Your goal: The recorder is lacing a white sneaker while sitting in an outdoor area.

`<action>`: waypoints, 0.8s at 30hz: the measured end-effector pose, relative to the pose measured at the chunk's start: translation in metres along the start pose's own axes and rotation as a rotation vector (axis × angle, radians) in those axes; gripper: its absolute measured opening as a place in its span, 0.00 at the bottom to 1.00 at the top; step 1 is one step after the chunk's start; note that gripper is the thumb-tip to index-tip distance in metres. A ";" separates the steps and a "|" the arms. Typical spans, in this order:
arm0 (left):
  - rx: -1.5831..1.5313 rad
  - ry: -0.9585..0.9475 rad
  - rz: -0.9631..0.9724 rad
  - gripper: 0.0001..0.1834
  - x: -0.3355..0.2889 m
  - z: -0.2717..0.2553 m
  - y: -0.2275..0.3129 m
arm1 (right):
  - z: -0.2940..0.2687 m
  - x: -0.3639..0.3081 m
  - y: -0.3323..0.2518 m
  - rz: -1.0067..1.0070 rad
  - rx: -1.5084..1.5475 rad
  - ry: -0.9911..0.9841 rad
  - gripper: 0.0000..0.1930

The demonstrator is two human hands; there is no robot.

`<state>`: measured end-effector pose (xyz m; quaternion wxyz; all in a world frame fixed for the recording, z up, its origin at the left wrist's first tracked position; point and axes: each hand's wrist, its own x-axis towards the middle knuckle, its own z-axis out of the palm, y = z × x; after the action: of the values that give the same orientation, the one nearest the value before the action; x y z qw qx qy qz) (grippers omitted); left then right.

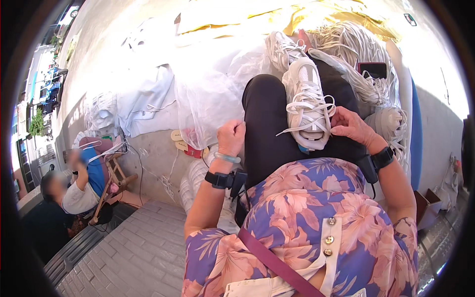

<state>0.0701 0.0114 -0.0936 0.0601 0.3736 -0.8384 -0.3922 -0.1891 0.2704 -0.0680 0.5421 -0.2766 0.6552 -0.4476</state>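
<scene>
A white and beige sneaker lies along my lap, its heel toward me and its toe pointing away. White shoelaces run across it; one loose end sticks out to the left over my dark trousers. My right hand is at the right side of the sneaker's heel opening, its fingers bent together in a pinch; what lies between them is hidden. Off to the left, beside my left thigh, my left hand is raised and curled closed, apart from the sneaker. Anything inside it is hidden. Another sneaker lies beyond my knees.
A thick bundle of white laces and a dark phone lie at the far right. More sneakers are stacked right of my thigh. White plastic sheeting spreads ahead. A person sits at left by a wooden stool.
</scene>
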 end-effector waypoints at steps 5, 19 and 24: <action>-0.046 0.035 0.129 0.05 0.005 -0.009 0.051 | 0.016 0.001 -0.016 -0.019 -0.440 0.112 0.22; -0.023 -0.126 0.320 0.08 0.029 0.042 0.077 | -0.017 -0.043 0.004 -0.072 -0.102 0.377 0.11; -0.066 -0.391 -0.134 0.23 0.043 0.069 0.093 | -0.028 -0.055 0.012 -0.095 -0.124 0.344 0.11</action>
<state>-0.0411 0.0631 -0.0838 -0.1175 0.3429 -0.7941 -0.4878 -0.2005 0.3303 -0.0534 0.3823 -0.2592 0.7509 -0.4721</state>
